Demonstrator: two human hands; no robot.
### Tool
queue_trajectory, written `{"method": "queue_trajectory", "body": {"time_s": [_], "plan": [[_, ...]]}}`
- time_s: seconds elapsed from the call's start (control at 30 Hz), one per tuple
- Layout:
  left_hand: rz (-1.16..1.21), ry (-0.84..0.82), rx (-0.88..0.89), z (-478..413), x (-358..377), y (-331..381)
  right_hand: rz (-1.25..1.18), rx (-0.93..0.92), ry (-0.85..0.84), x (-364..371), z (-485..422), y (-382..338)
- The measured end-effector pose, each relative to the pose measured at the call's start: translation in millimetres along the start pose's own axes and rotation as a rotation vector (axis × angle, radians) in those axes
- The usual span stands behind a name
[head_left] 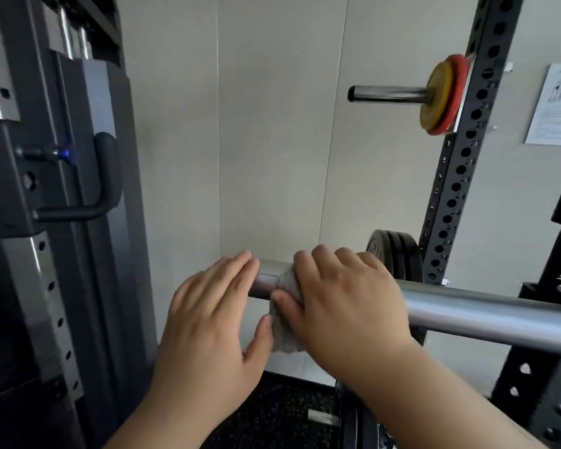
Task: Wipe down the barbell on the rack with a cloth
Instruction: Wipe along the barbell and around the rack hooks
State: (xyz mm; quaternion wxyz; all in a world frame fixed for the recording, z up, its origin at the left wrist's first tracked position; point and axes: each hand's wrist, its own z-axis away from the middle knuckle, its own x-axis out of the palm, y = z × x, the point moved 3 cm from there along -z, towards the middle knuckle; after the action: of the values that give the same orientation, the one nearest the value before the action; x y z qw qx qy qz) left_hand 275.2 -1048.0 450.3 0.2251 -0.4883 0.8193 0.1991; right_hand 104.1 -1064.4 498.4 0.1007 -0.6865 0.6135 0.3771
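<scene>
**Cloth meets steel at the end of a racked barbell**

A person's right hand (347,296) curls over a grey cloth (287,319). Its fingers wrap across the top of the steel barbell (483,312), and its thumb presses the fabric against the near side of the bar. The left hand (214,315), just beside it, lies flat over the bar's end with fingers straight and close together, the thumb touching the hanging edge of the cloth. The barbell runs off to the right of the right hand and out of view. Beyond the right hand's knuckles, black weight plates (392,251) sit beside a perforated black rack upright (467,157). High above them, yellow and red plates (441,95) hang on a steel storage peg (389,94). Left of the left hand stands a grey machine column (62,189) with a black hooked handle (107,176). Pale wall panels (272,124) fill the background, a printed notice (554,105) is fixed at far right, and black speckled rubber flooring (272,409) shows below the wrists.
</scene>
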Motion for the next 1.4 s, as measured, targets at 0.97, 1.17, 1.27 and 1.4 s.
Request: {"method": "queue_trajectory", "body": {"time_s": [0.97,1.17,1.27,1.4], "plan": [[0.177,-0.157,-0.170,3.2,-20.3,-18.1,-0.110,-0.253,-0.028,2.2,-51.4,-42.4],[0.082,-0.203,0.036,-6.4,-14.1,-7.3,-0.095,0.033,-0.313,-37.7,-3.0,64.9],[0.029,-0.187,0.045,-12.4,-10.8,1.8,-0.052,0.057,-0.308,-34.0,-4.2,65.4],[0.036,-0.172,0.082,-22.5,-2.5,29.0,-0.008,-0.096,-0.140,-16.3,-5.7,38.3]]}}
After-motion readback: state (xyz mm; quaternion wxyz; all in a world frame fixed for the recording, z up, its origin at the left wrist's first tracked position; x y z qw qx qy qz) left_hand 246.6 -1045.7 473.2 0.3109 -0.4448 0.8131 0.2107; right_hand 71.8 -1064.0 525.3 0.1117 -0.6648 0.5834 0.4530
